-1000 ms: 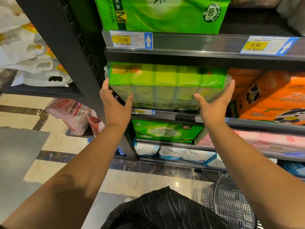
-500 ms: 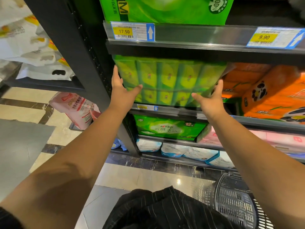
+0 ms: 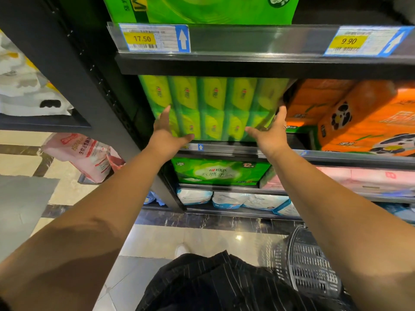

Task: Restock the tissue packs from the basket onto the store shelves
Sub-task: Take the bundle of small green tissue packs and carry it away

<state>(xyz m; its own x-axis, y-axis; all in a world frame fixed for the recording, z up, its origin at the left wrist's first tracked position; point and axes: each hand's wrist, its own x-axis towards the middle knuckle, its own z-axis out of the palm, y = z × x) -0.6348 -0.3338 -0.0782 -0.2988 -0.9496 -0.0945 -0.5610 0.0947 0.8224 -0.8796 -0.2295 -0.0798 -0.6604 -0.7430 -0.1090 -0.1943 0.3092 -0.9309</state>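
Observation:
A large green multipack of tissues (image 3: 215, 104) stands upright on the middle shelf (image 3: 235, 149), its yellow-green inner packs facing me. My left hand (image 3: 167, 131) lies flat against its lower left front, fingers straight. At the lower right corner of the pack, my right hand (image 3: 272, 131) presses with straight fingers and thumb spread. The black mesh basket (image 3: 312, 265) sits on the floor at lower right, partly hidden by my right arm.
Orange panda-print tissue packs (image 3: 359, 117) fill the shelf just right of the green pack. A black upright post (image 3: 94, 93) stands to the left. Below are another green pack (image 3: 220, 172), pink packs (image 3: 370, 180) and white-blue packs (image 3: 235, 199). Price tags hang on the upper shelf rail (image 3: 258, 39).
The green pack was tipped from lying flat to standing upright and went deeper into the shelf. Both hands shifted from gripping its sides to pressing its front.

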